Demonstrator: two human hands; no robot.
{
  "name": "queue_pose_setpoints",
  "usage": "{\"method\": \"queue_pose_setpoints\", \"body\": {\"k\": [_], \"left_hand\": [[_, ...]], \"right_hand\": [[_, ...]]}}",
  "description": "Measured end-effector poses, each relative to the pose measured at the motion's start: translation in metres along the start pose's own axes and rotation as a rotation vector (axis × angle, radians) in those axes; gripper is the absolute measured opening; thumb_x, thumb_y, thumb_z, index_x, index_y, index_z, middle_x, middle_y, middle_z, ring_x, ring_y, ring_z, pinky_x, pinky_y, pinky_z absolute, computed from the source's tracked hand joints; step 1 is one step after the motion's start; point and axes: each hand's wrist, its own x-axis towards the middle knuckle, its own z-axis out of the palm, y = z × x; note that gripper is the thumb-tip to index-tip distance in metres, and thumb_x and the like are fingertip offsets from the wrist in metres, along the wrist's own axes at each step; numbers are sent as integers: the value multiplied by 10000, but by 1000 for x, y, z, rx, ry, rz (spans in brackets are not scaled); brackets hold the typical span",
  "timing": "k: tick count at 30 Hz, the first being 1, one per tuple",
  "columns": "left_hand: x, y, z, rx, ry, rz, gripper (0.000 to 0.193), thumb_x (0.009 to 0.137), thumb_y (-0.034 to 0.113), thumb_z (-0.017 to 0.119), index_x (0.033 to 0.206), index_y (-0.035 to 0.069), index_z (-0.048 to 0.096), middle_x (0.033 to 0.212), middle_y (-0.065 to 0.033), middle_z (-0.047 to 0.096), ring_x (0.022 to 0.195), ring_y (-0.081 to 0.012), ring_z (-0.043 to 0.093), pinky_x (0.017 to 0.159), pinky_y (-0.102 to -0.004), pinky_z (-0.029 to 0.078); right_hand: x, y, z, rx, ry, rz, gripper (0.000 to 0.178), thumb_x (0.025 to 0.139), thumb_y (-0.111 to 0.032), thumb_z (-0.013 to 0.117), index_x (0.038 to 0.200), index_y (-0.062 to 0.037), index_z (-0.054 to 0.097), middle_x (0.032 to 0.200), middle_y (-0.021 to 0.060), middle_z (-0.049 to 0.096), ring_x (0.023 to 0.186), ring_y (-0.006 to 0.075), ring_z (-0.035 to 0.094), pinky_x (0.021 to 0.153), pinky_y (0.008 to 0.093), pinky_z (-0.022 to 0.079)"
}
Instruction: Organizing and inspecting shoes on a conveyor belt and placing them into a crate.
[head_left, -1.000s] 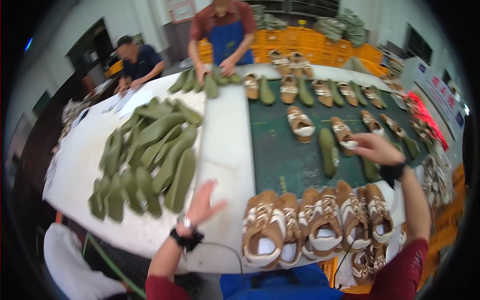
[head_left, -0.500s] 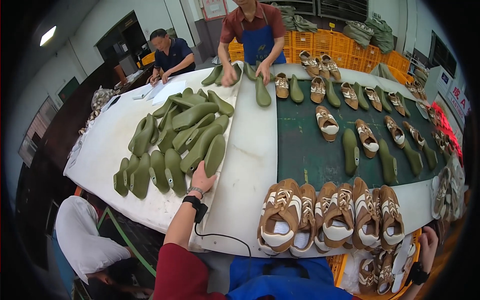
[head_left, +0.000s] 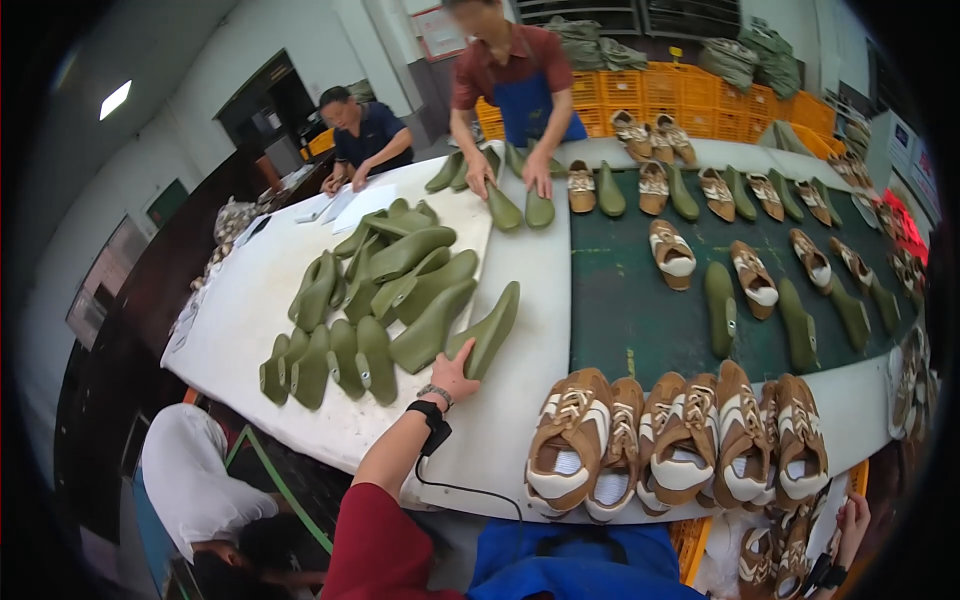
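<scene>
My left hand [head_left: 455, 378] grips the heel end of a green shoe last [head_left: 490, 335], tilted up at the right edge of a pile of similar lasts [head_left: 400, 285] on the white table. Low on the right, my right hand [head_left: 853, 525] is beside an orange crate [head_left: 690, 548] of brown shoes [head_left: 790, 560]; its fingers are loosely bent and seem to hold nothing. Brown-and-white sneakers [head_left: 680, 440] stand in a row along the table's near edge, between my hands. Across the table, a co-worker in a blue apron has both hands [head_left: 538, 172] on green lasts [head_left: 505, 212].
Lasts and sneakers lie in rows on a dark green mat [head_left: 640, 300] to the right. At the far left a seated person [head_left: 370, 140] leans over papers [head_left: 365, 205]. Stacked orange crates [head_left: 690, 95] line the back. Someone in white [head_left: 195, 470] bends down at lower left.
My left hand has drawn one last out of the pile, rightward and tilted up. The co-worker's hands now hold two lasts side by side. The view has shifted slightly.
</scene>
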Motion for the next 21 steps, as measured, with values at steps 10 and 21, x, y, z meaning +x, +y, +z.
{"method": "queue_pose_setpoints", "body": {"k": [10,21], "left_hand": [[88,168,7,173,-63,568,771,610,395,722,1271,215,365,1094,-270,437,969,-427,471,837,-431,423],[112,315,80,123,-449,675,568,707,357,634,1161,91,421,977,-219,588,940,-371,558,822,-404,440]], "right_hand": [[-36,42,-28,-39,137,56,192,873,-157,508,1020,-35,528,693,2,517,585,57,474,513,179,386],[-94,131,0,-180,107,332,252,854,-235,511,652,-86,540,542,-34,467,476,52,414,430,202,320]]}}
